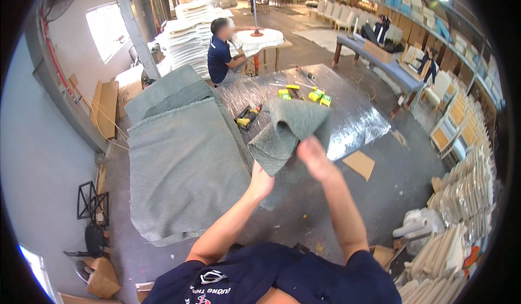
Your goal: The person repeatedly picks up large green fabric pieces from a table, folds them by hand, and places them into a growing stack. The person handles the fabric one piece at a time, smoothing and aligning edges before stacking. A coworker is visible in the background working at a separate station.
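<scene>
A folded, loosely curled piece of grey-green fabric [293,122] is held up in front of me, over the near part of the foil-covered table. My left hand [262,180] grips its lower left part, with the fingers mostly hidden behind the cloth. Against the fabric's lower right side is my right hand [313,153], smeared by motion, so its fingers do not show clearly. Left of my hands lies a wide stack of the same grey-green fabric [187,163], its top layer slightly wrinkled.
Beyond the held fabric, the foil-covered table [364,120] carries a yellow-and-black power tool [248,117] and several green-yellow boxes [316,94]. Another person [220,54] sits at a round-topped work table [266,42]. A cardboard piece [359,165] lies at the right, near wrapped goods [461,195].
</scene>
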{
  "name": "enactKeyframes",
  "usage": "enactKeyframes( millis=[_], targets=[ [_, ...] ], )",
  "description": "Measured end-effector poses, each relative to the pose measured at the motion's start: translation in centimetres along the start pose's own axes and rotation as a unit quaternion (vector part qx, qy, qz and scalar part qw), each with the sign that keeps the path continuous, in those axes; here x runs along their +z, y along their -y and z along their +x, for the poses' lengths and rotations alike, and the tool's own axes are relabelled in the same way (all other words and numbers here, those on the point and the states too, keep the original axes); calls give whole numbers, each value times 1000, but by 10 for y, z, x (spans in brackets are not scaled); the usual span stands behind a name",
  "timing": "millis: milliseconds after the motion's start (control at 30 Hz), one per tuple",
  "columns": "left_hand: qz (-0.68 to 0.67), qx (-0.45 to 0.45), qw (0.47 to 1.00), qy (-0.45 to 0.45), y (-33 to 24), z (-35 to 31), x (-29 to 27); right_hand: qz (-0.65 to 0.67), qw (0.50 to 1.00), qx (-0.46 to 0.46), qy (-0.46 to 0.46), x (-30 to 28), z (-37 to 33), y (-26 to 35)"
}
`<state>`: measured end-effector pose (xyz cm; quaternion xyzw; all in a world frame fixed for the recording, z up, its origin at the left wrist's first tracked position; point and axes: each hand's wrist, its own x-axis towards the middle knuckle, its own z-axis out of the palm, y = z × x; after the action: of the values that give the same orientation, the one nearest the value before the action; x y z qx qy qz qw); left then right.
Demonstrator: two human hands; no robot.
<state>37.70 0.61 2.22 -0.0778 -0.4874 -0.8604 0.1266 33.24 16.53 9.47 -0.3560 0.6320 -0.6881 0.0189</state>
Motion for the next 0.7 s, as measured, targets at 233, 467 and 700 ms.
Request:
enactKeyframes(
  millis=[233, 467, 700],
  targets=[
    [76, -6, 990, 116, -33, 16, 27, -326, 939, -76, -79, 30, -21, 18],
    [34, 107, 972, 207, -27, -7, 56, 248, 926, -140, -248, 3, 10, 8],
    [151, 96, 983, 37, 7, -11, 41, 364, 873, -95, -309, 13, -4, -32]
  ],
)
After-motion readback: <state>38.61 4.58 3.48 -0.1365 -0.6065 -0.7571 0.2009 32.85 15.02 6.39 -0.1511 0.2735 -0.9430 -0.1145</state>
